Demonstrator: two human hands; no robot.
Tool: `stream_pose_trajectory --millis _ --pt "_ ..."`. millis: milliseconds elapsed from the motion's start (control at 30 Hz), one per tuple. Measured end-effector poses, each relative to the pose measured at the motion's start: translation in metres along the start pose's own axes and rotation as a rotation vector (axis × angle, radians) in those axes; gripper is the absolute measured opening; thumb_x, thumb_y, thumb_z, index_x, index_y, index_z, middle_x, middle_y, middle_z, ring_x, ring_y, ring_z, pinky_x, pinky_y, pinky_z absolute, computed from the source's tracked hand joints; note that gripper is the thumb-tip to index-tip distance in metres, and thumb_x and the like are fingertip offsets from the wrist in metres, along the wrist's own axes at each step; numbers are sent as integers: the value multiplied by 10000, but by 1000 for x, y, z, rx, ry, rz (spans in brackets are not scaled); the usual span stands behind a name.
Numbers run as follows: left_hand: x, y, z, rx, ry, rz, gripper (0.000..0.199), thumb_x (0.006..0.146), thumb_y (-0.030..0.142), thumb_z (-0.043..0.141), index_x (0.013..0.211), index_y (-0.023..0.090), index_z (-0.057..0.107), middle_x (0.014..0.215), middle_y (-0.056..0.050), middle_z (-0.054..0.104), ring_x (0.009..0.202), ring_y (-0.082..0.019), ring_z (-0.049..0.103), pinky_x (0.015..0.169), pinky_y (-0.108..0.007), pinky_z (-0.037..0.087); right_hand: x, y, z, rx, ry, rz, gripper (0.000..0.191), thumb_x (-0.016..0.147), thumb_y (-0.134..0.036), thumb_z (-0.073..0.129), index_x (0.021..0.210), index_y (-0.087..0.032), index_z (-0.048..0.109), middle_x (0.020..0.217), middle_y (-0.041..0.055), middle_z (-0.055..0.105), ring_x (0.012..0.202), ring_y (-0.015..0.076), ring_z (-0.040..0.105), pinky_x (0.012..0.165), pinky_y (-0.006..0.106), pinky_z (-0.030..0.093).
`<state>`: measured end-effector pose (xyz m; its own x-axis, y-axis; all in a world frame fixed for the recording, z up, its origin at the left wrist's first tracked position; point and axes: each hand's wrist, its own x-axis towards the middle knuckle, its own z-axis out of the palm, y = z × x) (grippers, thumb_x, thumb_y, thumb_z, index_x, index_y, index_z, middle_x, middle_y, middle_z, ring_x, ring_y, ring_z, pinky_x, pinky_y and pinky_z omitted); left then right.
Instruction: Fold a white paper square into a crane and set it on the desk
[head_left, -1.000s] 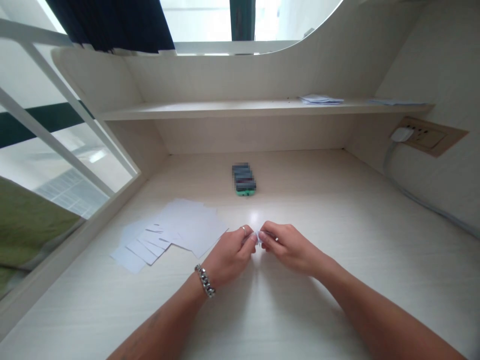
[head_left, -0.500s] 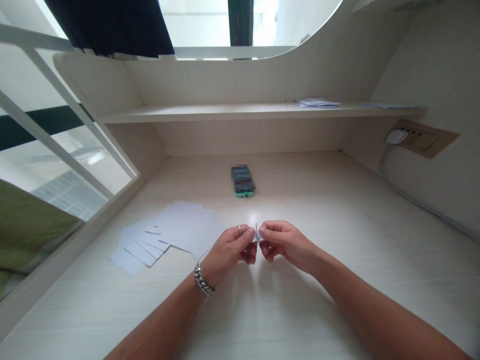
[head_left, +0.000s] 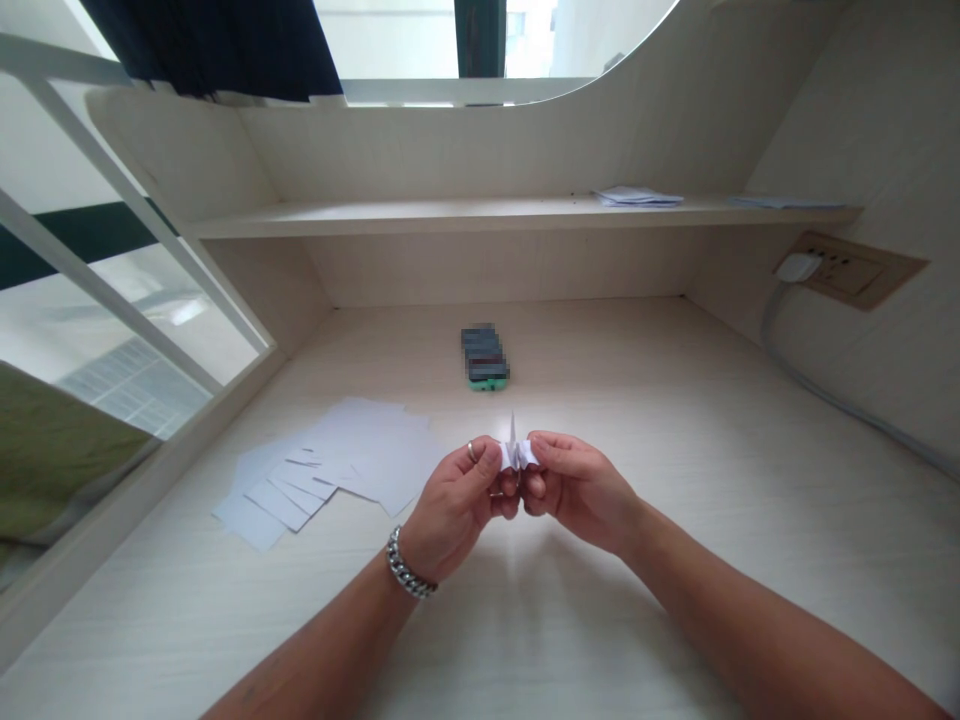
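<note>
Between my two hands, above the middle of the desk, is a small folded piece of white paper (head_left: 511,455) with a thin point sticking up and a flap on each side. My left hand (head_left: 463,483), with a ring and a chain bracelet at the wrist, pinches its left flap between thumb and fingers. The right flap sits in the closed fingertips of my right hand (head_left: 574,482). Part of the paper's underside is hidden by my fingers. Left of my hands, loose white paper sheets (head_left: 375,440) and smaller paper pieces (head_left: 289,493) lie overlapping on the desk.
A dark, blurred object with a green end (head_left: 486,358) lies beyond my hands. Papers (head_left: 637,197) rest on the shelf (head_left: 450,218) at the back. At right, a cable (head_left: 840,400) runs from a wall socket (head_left: 855,270). White rails (head_left: 112,280) border the left side.
The folded paper now shows more between my fingertips, its upright point rising higher and its side flaps spread. My hands keep their grip, and the view has shifted slightly.
</note>
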<state>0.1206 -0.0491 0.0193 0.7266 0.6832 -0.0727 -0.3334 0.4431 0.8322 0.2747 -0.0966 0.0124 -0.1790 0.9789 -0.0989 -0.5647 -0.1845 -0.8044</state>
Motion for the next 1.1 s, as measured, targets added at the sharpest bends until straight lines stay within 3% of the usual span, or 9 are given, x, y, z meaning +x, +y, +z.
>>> stream_pose_trajectory --millis 400,667,833,1100 --pt "1 1 -5 2 -35 2 299 839 399 659 695 156 561 662 -14 571 635 -135 568 596 -257 417 -2 -3 2 -1 -11 -25 306 783 -409 711 682 -160 565 568 -12 571 510 103 522 522 232 359" --pt "4 4 -10 258 62 -44 335 809 440 659 695 135 580 604 -10 560 537 -109 516 519 -243 392 1 -1 -5 -167 5 -43 272 825 -367 672 695 -149 573 613 14 600 542 104 541 527 225 391" --pt "5 2 -10 308 73 -41 344 788 439 681 673 143 550 588 1 555 522 -102 508 517 -238 393 0 -5 -8 -224 4 39 263 840 -371 654 720 -144 595 604 12 586 530 101 531 489 211 395" --pt "3 0 -2 129 59 -46 336 797 426 693 695 140 551 618 5 542 548 -92 502 529 -226 381 1 -2 -6 1 -39 68 232 810 -342 701 757 -126 635 613 0 594 506 80 549 472 182 413"
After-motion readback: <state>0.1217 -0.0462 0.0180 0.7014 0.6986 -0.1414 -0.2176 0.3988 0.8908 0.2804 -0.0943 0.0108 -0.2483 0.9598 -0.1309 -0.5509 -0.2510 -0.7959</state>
